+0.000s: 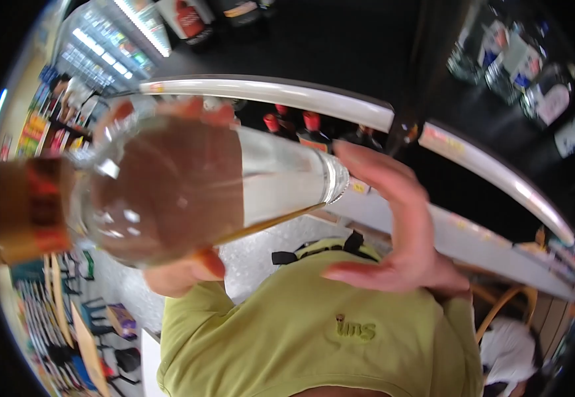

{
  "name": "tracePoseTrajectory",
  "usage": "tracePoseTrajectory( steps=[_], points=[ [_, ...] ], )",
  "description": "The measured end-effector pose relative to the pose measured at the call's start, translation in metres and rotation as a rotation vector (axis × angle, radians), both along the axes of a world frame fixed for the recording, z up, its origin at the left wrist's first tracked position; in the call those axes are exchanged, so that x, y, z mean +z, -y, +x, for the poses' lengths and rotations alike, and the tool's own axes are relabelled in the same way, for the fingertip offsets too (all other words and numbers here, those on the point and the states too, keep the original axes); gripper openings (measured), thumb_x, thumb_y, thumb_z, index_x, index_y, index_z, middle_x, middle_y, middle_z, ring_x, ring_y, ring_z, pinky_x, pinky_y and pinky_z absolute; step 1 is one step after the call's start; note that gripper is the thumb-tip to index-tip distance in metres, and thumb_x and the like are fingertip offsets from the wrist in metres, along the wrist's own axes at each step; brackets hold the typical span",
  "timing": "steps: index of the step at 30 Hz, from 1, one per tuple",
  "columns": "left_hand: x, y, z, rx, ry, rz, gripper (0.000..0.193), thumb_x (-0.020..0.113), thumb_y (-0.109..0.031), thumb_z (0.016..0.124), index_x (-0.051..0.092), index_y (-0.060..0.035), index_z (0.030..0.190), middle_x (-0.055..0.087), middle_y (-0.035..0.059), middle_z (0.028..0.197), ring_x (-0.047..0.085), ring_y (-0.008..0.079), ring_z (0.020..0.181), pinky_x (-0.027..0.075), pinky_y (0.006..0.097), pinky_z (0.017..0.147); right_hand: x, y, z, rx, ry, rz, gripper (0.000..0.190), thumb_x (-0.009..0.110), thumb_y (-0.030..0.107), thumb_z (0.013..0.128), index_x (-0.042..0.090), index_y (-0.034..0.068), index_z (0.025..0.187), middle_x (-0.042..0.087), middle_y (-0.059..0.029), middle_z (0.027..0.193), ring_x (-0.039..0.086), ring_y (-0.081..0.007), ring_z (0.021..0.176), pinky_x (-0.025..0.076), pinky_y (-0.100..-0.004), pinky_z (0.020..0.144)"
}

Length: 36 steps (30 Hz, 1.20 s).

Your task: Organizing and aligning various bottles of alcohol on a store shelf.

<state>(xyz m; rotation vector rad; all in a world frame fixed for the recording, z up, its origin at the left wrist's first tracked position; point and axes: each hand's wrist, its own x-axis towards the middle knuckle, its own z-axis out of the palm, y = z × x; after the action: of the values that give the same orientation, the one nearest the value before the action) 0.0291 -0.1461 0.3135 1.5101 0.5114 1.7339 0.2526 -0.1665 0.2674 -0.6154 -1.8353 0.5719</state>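
Note:
A clear glass bottle with a brown-tinted panel and a gold-brown and red cap lies sideways close before me. Its neck points left and its base points right. Around the bottle's body wraps my left hand, with blurred fingertips along the upper side and the rest of the hand below. The bottle hides much of that hand. My right hand is curved beside the base, thumb and fingers apart, holding nothing. One of its fingertips is very near the base's rim; whether they touch, I cannot tell.
Dark shelving with white front edges spans the top, holding red-capped bottles and several clear bottles. One person is at the far left, another at the lower right. Chairs and a tabletop stand lower left.

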Motion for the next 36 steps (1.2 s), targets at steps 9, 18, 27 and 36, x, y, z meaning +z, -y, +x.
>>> tracePoseTrajectory(
  steps=[9,18,27,36],
  points=[
    [-0.112,-0.015,0.052,-0.228,-0.508,-0.135,0.096,0.091,-0.028,0.067,0.033,-0.0069,0.141,0.052,0.019,0.132,0.052,0.0311,0.124,0.046,0.0426,0.102,-0.091,0.013,0.016,-0.275,0.12,-0.305,0.091,0.085,0.012,0.066,0.039,0.007,0.144,0.048,-0.0133,0.142,0.048,-0.034,0.128,0.044,-0.0429,0.104],
    [-0.176,-0.022,0.127,-0.538,-0.527,0.038,0.079,0.084,-0.006,0.073,0.039,-0.0053,0.138,0.05,0.0158,0.132,0.051,0.0261,0.122,0.04,0.0402,0.104,-0.213,0.046,0.046,-0.623,-0.021,-0.407,0.077,0.082,0.009,0.072,0.042,0.004,0.137,0.057,-0.0174,0.125,0.062,-0.0311,0.112,0.051,-0.0373,0.094],
    [-0.167,-0.069,0.154,-0.587,-0.806,0.266,0.079,0.085,-0.02,0.073,0.048,-0.0104,0.141,0.05,0.0121,0.142,0.044,0.0321,0.134,0.037,0.0426,0.11,-0.205,0.024,0.104,-0.844,-0.177,-0.127,0.075,0.084,0.008,0.075,0.04,0.005,0.136,0.053,-0.0149,0.136,0.054,-0.0269,0.124,0.044,-0.0395,0.106],
    [-0.202,-0.077,0.088,-0.442,-0.861,-0.176,0.049,0.076,-0.008,0.082,0.06,-0.0058,0.128,0.061,0.011,0.127,0.058,0.0262,0.119,0.046,0.0383,0.099,-0.222,0.002,0.148,-1.075,-0.165,-0.189,0.064,0.088,0.006,0.068,0.056,-0.002,0.123,0.061,-0.0143,0.125,0.062,-0.0227,0.111,0.048,-0.0359,0.1]
  ],
)
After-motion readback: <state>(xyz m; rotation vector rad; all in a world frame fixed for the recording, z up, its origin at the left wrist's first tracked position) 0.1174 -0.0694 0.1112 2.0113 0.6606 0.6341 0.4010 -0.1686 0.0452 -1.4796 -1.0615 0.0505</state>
